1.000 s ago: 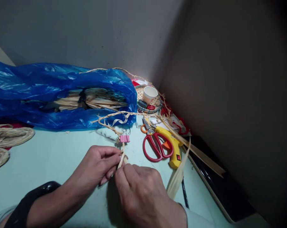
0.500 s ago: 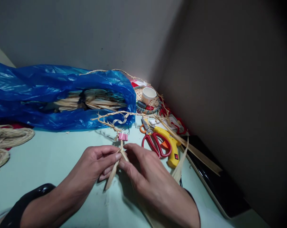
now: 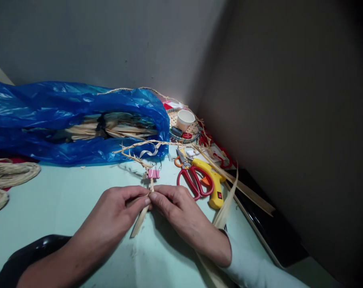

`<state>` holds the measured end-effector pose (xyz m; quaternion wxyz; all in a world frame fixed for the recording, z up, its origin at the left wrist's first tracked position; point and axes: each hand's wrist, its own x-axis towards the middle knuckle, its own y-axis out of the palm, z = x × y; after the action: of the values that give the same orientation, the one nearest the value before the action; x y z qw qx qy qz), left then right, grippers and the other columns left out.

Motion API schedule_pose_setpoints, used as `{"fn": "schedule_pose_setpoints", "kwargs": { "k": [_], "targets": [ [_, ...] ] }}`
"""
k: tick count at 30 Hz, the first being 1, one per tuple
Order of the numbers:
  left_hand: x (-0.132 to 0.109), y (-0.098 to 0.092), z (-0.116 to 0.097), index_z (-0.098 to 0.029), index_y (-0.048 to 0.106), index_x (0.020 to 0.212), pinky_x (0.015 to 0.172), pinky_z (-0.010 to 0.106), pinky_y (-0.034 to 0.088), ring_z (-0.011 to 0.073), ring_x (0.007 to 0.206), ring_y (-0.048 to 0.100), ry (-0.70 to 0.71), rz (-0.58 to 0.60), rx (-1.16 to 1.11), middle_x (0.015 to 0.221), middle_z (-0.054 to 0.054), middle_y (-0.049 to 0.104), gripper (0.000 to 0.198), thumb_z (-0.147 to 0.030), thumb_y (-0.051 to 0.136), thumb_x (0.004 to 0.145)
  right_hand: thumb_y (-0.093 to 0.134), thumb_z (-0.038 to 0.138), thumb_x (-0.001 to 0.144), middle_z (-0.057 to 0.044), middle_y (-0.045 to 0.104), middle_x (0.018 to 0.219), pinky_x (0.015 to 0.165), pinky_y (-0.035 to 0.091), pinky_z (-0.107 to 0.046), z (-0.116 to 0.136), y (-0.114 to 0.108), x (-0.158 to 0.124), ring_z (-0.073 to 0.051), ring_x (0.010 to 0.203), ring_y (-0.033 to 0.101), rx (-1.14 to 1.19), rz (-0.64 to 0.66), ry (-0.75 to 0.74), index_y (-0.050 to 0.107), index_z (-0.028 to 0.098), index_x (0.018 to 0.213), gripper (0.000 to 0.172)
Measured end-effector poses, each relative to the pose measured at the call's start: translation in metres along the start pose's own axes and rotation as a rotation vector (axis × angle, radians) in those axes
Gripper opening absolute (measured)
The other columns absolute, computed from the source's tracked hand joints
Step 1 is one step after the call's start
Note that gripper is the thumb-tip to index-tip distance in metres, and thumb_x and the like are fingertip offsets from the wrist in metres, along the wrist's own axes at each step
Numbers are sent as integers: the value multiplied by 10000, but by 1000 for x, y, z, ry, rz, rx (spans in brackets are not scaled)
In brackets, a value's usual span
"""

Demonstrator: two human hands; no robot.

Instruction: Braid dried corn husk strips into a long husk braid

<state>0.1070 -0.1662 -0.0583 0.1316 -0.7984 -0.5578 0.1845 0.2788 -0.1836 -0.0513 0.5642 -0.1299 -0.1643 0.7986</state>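
Note:
Both hands meet at a pale braid of dry husk strips, just below a pink binder clip that grips the braid. My left hand pinches the strips between thumb and index finger, with one flat loose strip hanging down beneath it. From the other side my right hand pinches the same spot, thumb tip close to the left thumb. The fingers hide the crossing of the strips. Beyond the clip, the finished braided cord runs back and to the right.
A blue plastic bag holding a husk bundle lies behind. Right of the hands are red-handled scissors, a yellow glue gun, a woven basket with a white cup, and a black flat panel. Coiled braids lie left.
My right hand has drawn in toward the left, its fingers closing tighter on the strips. My left hand still pinches the braid. The view has shifted slightly.

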Motion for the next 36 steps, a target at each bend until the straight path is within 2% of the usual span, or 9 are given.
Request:
{"fn": "schedule_pose_setpoints", "kwargs": {
  "k": [4,9,15,21,23,27,30,32,36],
  "targets": [
    [-6,-1,-4,-209,724,686,617,292,448,202,648,626,96,5,250,672,24,720,375,-425,521,914,487,266,981,61,365,536,534,249,-246,-2,5,0,-101,551,338,133,-74,72,402,193,566,430],
    [-21,-1,-4,-196,745,759,579,284,463,176,585,654,558,-154,624,665,32,710,337,-245,478,959,477,232,974,29,507,543,584,326,-236,-1,6,-1,-103,552,426,262,-101,77,539,170,556,427],
    [-38,7,8,-143,686,1143,776,339,522,223,733,688,899,-278,1070,816,95,781,347,-50,452,905,569,284,938,49,421,565,509,216,-236,0,7,-1,-91,529,301,556,-84,161,680,137,725,281],
    [-36,10,8,-109,628,1150,877,350,522,258,946,682,1177,-298,1051,1008,141,783,287,-66,432,945,628,306,891,33,463,634,504,204,-227,-4,10,-5,-84,553,314,757,-29,227,724,111,877,218],
    [-34,10,4,-158,647,1098,791,318,529,223,845,674,1078,-263,821,941,93,766,226,-114,476,957,623,300,886,-4,560,751,488,204,-234,-5,8,-6,-73,544,332,728,-50,210,702,118,801,216],
    [-23,7,-5,-242,624,900,693,296,485,186,751,634,462,-286,297,811,13,669,108,-292,551,962,566,291,912,6,549,706,453,194,-244,-6,6,-6,-65,475,297,714,-45,200,598,148,673,280],
    [-10,6,-10,-242,608,952,737,315,512,215,827,658,44,-80,-117,899,31,699,250,-459,667,844,504,256,938,43,442,577,458,220,-237,-5,7,-7,-86,468,320,755,12,183,556,172,698,260],
    [-2,9,-9,-229,613,942,686,296,501,188,739,633,-107,86,-375,820,20,690,294,-466,698,792,472,232,949,37,453,592,469,239,-229,-5,8,-8,-90,488,336,753,64,155,546,174,711,256],
    [5,15,0,-204,619,920,502,214,298,105,542,483,-220,162,-571,648,-9,641,323,-454,749,763,453,212,981,35,467,646,528,300,-219,-5,4,-9,-97,553,370,572,101,60,553,178,742,261]
  ]
}}
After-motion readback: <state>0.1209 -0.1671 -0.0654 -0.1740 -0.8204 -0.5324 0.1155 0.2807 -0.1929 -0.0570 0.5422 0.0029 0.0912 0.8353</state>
